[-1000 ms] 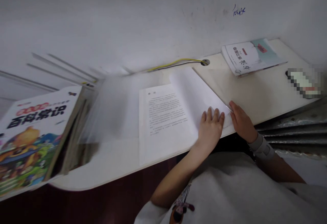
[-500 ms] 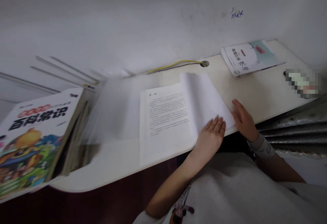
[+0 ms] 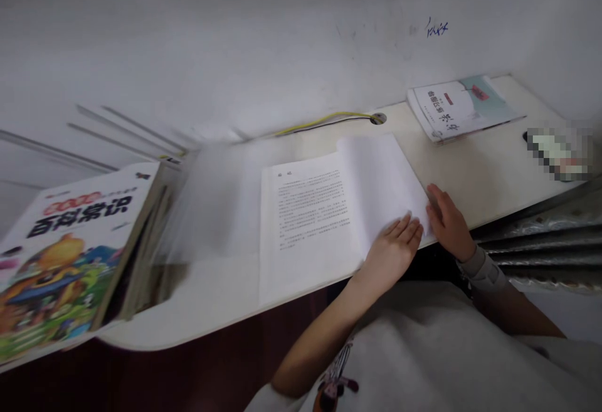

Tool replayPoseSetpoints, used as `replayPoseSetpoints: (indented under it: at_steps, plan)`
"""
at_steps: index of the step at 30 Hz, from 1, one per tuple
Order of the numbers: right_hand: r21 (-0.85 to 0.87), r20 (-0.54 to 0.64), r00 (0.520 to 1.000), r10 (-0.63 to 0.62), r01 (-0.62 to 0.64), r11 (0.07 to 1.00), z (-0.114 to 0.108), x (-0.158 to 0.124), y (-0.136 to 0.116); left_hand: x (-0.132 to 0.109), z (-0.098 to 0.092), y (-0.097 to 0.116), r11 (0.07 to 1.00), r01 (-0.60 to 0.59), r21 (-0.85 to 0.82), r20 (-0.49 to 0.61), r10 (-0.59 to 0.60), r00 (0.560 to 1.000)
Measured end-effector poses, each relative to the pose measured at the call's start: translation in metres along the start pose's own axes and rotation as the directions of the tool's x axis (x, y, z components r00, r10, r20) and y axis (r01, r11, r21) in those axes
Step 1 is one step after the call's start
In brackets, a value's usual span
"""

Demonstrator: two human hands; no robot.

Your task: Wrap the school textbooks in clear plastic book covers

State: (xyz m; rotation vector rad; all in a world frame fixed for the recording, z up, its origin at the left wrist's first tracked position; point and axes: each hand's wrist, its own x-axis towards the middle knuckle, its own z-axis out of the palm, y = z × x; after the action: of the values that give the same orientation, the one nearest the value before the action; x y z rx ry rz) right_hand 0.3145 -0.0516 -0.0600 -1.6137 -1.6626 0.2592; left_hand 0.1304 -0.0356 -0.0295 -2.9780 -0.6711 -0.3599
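Observation:
An open book lies near the front edge of the desk, with a printed left page and a blank right page. Flat across the lower part of the blank page rests my left hand, its fingers stretched out and holding nothing. My right hand is at the right edge of that page, fingers extended and thumb apart. Its fingertips are at or very near the paper's edge; contact is hard to tell. A grey band is around my right wrist.
A stack of books with a colourful cover is at the left, beside a clear plastic sheet. At the back right lies a booklet, with a blurred-out phone-like object nearer the right end. A yellow cable enters a desk hole.
My left hand has slid slightly right with the blank page, whose right edge is now closer to my right hand. The view has shifted a little.

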Motion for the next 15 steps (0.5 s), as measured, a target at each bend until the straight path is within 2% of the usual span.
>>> replayPoseSetpoints:
  at_steps: [5,8,12,15]
  plan:
    - [-0.007,0.012,1.000,0.004,-0.004,1.000,0.001,-0.001,0.000,0.004,0.001,0.004,1.000,-0.004,0.009,0.016,0.004,1.000]
    - [-0.047,0.042,0.999,-0.017,0.019,0.999,-0.001,-0.003,0.001,-0.005,-0.009,0.007,0.994,0.086,0.067,0.037,-0.089,0.995]
    - [-0.275,0.125,0.992,-0.013,0.047,0.960,-0.011,-0.005,0.010,-0.024,-0.021,0.006,0.955,0.265,0.136,0.063,-0.275,0.959]
    - [-0.442,0.125,0.991,0.036,0.023,0.897,-0.018,-0.004,0.021,-0.032,-0.019,0.001,0.943,0.304,0.139,0.093,-0.318,0.944]
